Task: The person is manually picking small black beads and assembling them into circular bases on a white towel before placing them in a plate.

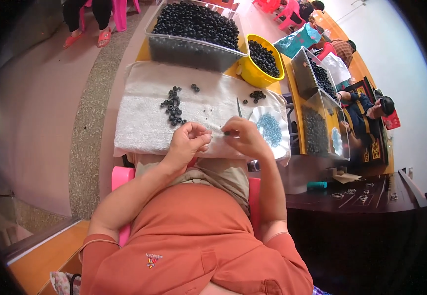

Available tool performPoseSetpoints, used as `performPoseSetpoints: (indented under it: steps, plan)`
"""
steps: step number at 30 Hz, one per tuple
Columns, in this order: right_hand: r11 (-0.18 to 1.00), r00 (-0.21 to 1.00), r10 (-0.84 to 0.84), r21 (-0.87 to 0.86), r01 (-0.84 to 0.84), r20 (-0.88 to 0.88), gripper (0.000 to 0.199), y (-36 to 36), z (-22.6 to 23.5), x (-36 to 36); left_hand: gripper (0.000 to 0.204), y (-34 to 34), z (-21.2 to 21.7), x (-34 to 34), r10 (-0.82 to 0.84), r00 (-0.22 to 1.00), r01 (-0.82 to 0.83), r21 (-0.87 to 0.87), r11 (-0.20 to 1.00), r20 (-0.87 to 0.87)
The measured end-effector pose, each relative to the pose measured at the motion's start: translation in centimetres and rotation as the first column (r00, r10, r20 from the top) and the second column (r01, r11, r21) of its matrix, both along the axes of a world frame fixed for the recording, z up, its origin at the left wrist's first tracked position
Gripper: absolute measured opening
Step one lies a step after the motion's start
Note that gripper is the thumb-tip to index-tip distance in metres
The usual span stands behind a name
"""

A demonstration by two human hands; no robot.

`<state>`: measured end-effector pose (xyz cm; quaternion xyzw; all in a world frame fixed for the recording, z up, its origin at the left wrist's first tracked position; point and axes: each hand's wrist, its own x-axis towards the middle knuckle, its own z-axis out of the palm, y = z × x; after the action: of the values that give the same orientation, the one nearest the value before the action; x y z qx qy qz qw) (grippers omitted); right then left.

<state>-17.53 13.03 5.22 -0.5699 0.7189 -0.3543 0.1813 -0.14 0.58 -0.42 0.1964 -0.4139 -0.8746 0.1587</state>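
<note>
Both hands are over a white cloth [142, 110] near its front edge. My left hand [188, 143] is closed in a pinch, thumb against fingertips; whatever it may hold is too small to make out. Close to its right, my right hand [247, 138] pinches a small black round piece [227, 132]. A loose pile of black ring-like pieces [173, 107] lies beyond my left hand. Past my right hand are a thin pointed tool [239, 107], like tweezers, and a smaller cluster of black pieces [257, 96]. A white fluted dish [283, 140] of tiny light-blue bits sits beside my right wrist.
A clear bin [193, 53] heaped with black pieces stands at the far edge, with a yellow bowl [252, 73] of them beside it. Further right are more clear bins [316, 125] and a seated person [363, 110]. Pink chairs [120, 14] stand beyond.
</note>
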Motion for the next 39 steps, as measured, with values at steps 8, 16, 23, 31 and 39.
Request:
performPoseSetpoints:
  steps: [8,16,23,31,39]
  plan:
    - [0.800,0.824,-0.487,-0.526,0.288,-0.289,0.036,-2.5,4.0,-11.2,0.016,0.3,-0.5,-0.1,-0.037,0.998,0.038,-0.025,0.999,0.041]
    - [0.849,0.890,-0.384,-0.473,0.235,-0.247,0.029,-4.2,0.1,-8.2,0.015,1.1,0.1,0.1,-0.004,1.000,0.005,-0.115,0.993,0.006]
    - [0.995,0.985,0.103,0.011,-0.103,-0.141,0.029,-6.7,-3.1,-0.1,0.010,2.7,0.7,0.5,-0.032,0.996,-0.010,-0.481,0.877,-0.080]
    - [0.995,0.932,0.091,0.063,-0.073,-0.351,0.027,-8.2,-3.7,3.6,0.010,3.5,1.6,1.4,-0.003,0.979,-0.119,-0.586,0.802,-0.203]
    - [0.995,0.995,-0.095,0.010,0.095,0.026,0.023,-6.0,-3.6,2.0,0.012,1.9,1.1,0.5,0.206,0.970,-0.244,-0.472,0.847,-0.132]
